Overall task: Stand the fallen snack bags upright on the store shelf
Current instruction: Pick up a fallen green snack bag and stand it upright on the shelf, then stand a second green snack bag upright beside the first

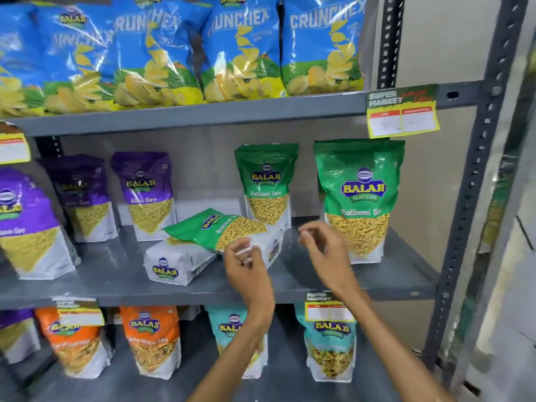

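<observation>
A green Ratlami Sev bag [220,229] lies fallen on the middle shelf [116,274], resting on another toppled bag [177,264] whose white bottom faces me. My left hand [246,259] touches the white lower corner of the green bag, fingers curled at its edge. My right hand [322,245] hovers just right of that bag, fingers apart and holding nothing. Two green bags stand upright: one behind [266,184] and a larger one at the right [359,198].
Purple Aloo Sev bags [145,195] stand at the left of the middle shelf. Blue Crunchex bags [240,50] fill the top shelf; orange and teal bags stand below. A slotted grey upright [475,181] and price tags [403,117] border the right.
</observation>
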### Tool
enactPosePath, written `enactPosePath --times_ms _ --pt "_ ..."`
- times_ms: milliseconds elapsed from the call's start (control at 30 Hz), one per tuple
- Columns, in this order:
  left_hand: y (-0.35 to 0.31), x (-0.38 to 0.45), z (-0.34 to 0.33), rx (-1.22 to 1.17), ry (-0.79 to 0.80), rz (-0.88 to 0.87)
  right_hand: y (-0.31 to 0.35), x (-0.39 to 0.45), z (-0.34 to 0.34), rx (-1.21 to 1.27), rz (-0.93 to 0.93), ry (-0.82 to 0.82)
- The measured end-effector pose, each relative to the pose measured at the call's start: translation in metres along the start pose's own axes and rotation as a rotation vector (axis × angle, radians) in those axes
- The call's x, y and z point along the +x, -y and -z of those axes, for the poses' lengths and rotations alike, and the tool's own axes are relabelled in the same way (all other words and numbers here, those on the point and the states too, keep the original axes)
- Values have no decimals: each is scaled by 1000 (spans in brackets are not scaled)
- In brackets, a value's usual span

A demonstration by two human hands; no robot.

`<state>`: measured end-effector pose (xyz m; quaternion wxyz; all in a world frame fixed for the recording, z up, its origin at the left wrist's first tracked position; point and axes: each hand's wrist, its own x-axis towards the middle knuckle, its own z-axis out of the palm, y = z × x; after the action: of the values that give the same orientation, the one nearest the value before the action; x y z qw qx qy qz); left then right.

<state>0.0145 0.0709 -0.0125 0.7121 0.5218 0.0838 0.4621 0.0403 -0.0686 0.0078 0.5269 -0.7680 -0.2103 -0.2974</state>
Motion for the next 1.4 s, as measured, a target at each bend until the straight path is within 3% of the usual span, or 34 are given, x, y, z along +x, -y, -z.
enactPosePath --times_ms 100,233,333,400,467,667,900,1067,1400 --pt "7 41 5 -37 -181 251 0 52 -44 -53 37 97" --pt "44 87 6 -27 -122 692 -4 118 -87 -155 -239 420" --pt "70 112 -1 -42 106 825 -8 135 -102 -233 -443 653" --pt "66 117 -1 -18 144 827 -14 133 -109 -235 -571 734" --pt "65 119 -3 2 149 848 -21 129 -114 -294 -548 744" --pt "17 91 35 -128 289 874 -4 93 -90 -159 -423 566" --pt "-12 61 94 -74 502 482 44 -19 -42 141 -293 297" --pt "-63 47 123 -58 714 350 90 -85 -24 297 -217 27" --pt "-129 39 134 -80 823 223 141 -110 -5 382 -57 -120"
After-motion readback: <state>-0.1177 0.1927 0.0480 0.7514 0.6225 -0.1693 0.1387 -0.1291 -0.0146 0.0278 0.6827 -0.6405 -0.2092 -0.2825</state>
